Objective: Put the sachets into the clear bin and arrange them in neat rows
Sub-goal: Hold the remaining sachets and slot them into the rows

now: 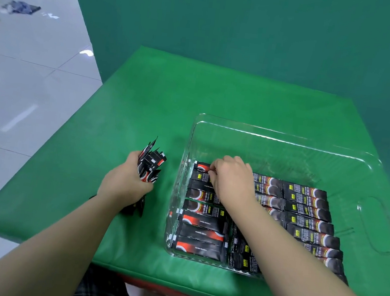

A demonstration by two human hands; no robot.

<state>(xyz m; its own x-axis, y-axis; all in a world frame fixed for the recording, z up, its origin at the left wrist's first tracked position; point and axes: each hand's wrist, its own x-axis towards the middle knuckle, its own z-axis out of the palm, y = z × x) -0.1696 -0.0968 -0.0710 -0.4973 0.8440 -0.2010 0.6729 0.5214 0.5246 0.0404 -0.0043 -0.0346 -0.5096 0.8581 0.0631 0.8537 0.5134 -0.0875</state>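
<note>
The right hand [232, 177], fingers curled, pinches a black-and-red foil sachet [202, 167] at the left row's far end inside the clear plastic bin [288, 139]. On the green tabletop [145, 107], the left hand [127, 180] grips a bundle of spare sachets [150, 164]. Next, likely square it, then draw another.

Left hand [126, 181] clenched around a bundle, right hand [232, 177] reaching forward, fingers curled down

Rows of sachets [309, 211] lie in the bin [288, 139], a bundle [150, 164] to its left.
</note>
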